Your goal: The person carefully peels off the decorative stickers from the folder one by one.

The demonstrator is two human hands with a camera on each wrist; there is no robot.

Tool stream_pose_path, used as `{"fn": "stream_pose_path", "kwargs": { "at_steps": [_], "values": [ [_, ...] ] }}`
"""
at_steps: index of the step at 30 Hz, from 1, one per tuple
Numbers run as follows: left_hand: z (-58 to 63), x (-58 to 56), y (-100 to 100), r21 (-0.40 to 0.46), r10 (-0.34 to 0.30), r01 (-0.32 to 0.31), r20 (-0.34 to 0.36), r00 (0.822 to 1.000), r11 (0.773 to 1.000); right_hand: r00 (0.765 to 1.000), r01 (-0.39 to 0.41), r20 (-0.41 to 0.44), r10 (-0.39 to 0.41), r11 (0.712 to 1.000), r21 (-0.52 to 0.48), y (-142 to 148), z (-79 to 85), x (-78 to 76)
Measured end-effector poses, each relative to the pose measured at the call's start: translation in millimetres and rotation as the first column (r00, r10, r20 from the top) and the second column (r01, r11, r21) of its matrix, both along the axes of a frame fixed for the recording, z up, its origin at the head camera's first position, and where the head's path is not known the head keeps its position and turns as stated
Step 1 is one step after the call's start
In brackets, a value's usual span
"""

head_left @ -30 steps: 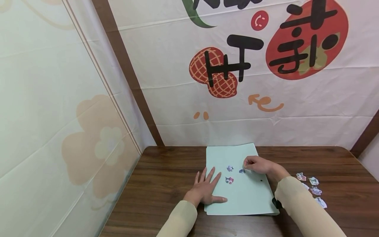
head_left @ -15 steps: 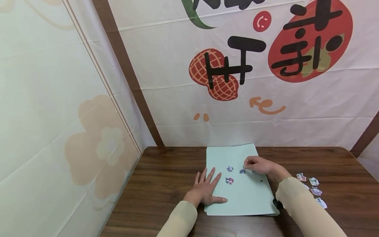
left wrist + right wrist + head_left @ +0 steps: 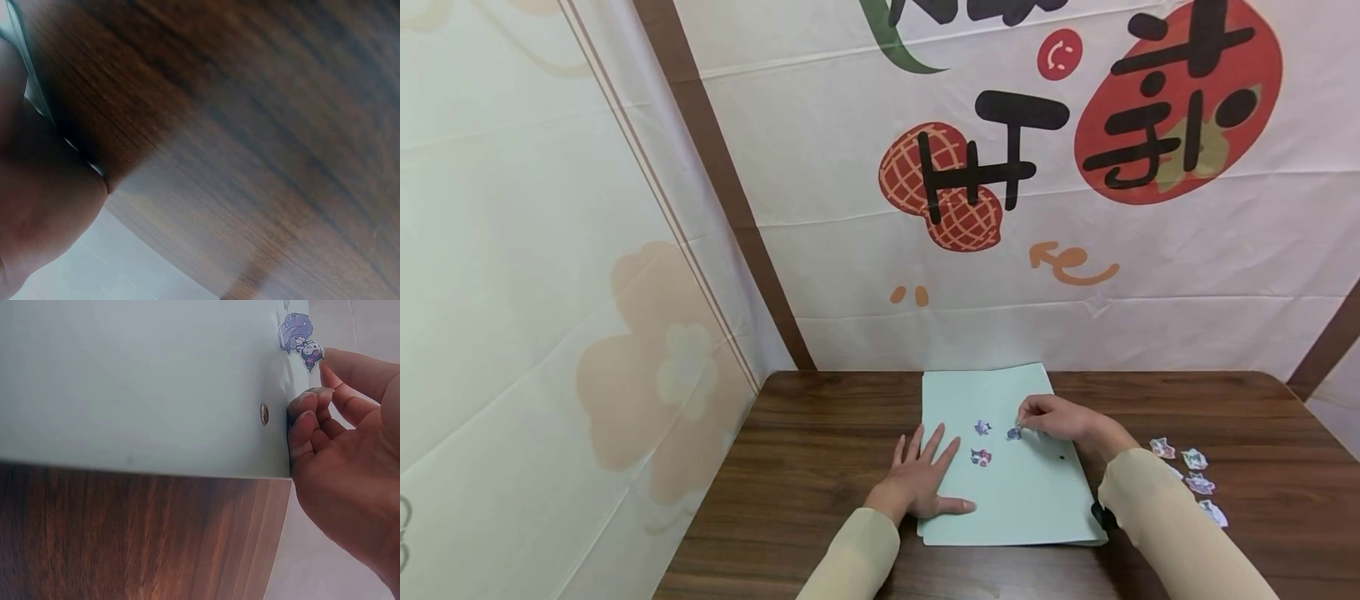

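Observation:
A pale green folder (image 3: 1007,508) lies on the table, with a small round snap (image 3: 265,414) near its right edge. My left hand (image 3: 917,483) rests on its left side, fingers spread. My right hand (image 3: 1054,417) pinches the edge of a purple cartoon sticker (image 3: 297,332) between thumb and forefinger; its other fingers are curled by the folder. That sticker is at the folder's surface; I cannot tell how much of it is stuck down. To its left are a purple sticker (image 3: 982,427) and, lower, a pink-and-purple sticker (image 3: 981,457).
Several loose stickers (image 3: 1199,482) lie on the wooden table (image 3: 820,450) to the right, partly hidden by the right sleeve (image 3: 1165,517). A printed cloth wall (image 3: 850,250) stands right behind the table. A dark wristband (image 3: 1102,515) shows below the right forearm.

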State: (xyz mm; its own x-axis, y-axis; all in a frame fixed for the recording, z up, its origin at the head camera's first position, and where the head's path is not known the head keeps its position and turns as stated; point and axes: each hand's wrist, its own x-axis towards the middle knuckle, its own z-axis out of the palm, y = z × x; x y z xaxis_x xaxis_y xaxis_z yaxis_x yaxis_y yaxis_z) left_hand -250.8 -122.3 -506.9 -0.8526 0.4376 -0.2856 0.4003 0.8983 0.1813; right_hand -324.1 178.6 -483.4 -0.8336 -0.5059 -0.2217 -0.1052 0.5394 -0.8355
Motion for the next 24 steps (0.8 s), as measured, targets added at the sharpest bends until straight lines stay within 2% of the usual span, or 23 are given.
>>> {"fn": "stream_pose_path", "kwargs": {
  "at_steps": [9, 18, 24],
  "values": [
    [-3.7, -1.3, 1.1, -0.004, -0.002, 0.002, 0.008, 1.0, 1.0, 1.0, -0.003, -0.004, 0.003, 1.0, -0.008, 2.5, -2.0, 0.6],
    [-4.1, 0.3, 3.3, -0.008, 0.004, -0.004, 0.002, 1.0, 1.0, 0.997, 0.074, 0.037, -0.073, 0.997, -0.002, -1.7, -1.1, 4.5],
    [-2.5, 2.0, 4.5, -0.007, 0.016, -0.016, 0.004, 1.0, 1.0, 0.998, 0.065, 0.023, -0.065, 0.998, 0.001, -1.7, -1.5, 4.2]
  ]
}}
